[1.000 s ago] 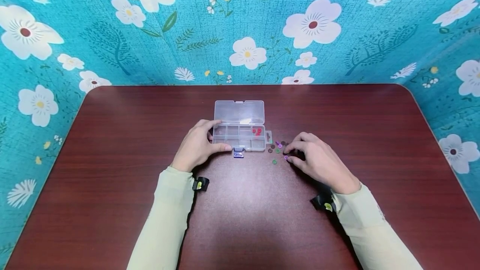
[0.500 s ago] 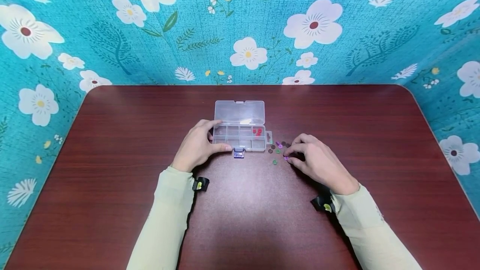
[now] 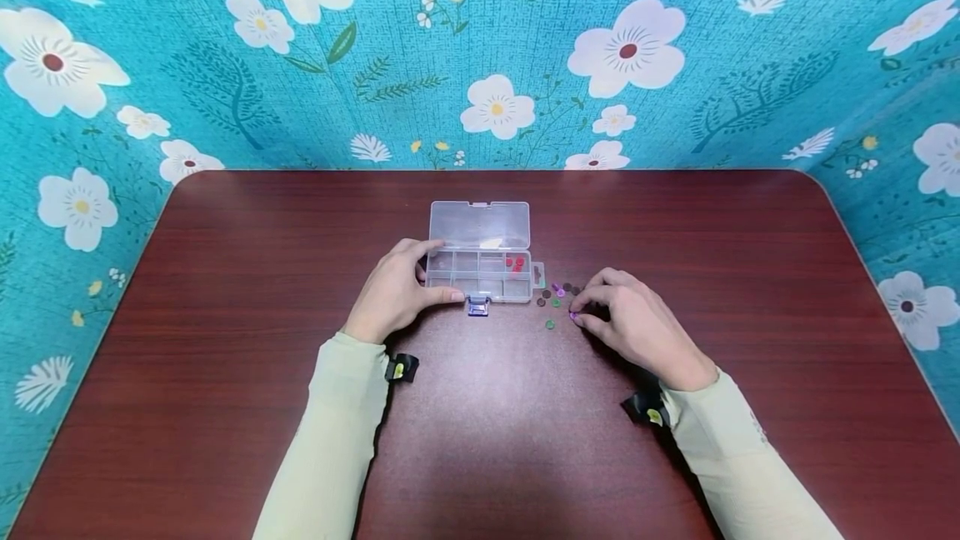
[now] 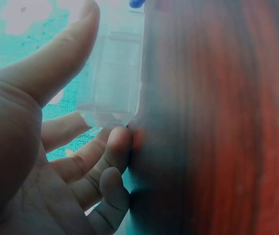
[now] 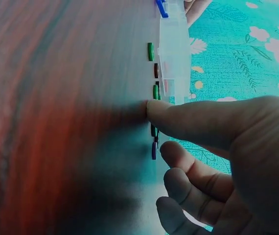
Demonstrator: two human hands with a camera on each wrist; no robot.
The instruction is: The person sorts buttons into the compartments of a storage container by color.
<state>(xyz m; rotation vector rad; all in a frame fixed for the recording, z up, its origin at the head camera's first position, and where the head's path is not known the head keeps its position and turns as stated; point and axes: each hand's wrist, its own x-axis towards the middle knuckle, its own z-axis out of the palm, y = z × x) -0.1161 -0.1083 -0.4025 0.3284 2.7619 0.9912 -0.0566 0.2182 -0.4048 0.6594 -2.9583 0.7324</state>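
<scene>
My left hand (image 3: 390, 294) grips the left end of a clear plastic compartment box (image 3: 467, 283), thumb along its front and fingers behind. The box's lid (image 3: 480, 223) stands open at the back. Several red buttons (image 3: 518, 262) lie in the back right compartment. Right of the box, my right hand (image 3: 637, 319) pinches a purple button (image 3: 573, 316) at the tabletop between thumb and forefinger. In the right wrist view the thumb (image 5: 178, 117) hides that button. Beside these fingertips lie loose buttons: green (image 3: 550, 324), brown (image 3: 542, 302) and another purple one (image 3: 560, 292).
A blue latch (image 3: 477, 307) hangs from the box's front edge, and a clear hanging tab (image 3: 537, 275) juts from its right end. Everything rests on a dark red wooden table (image 3: 300, 215). A blue flowered cloth (image 3: 420, 48) rises behind its far edge.
The right thumb and forefinger have closed in slightly on the purple button. My left hand and the box have stayed where they were.
</scene>
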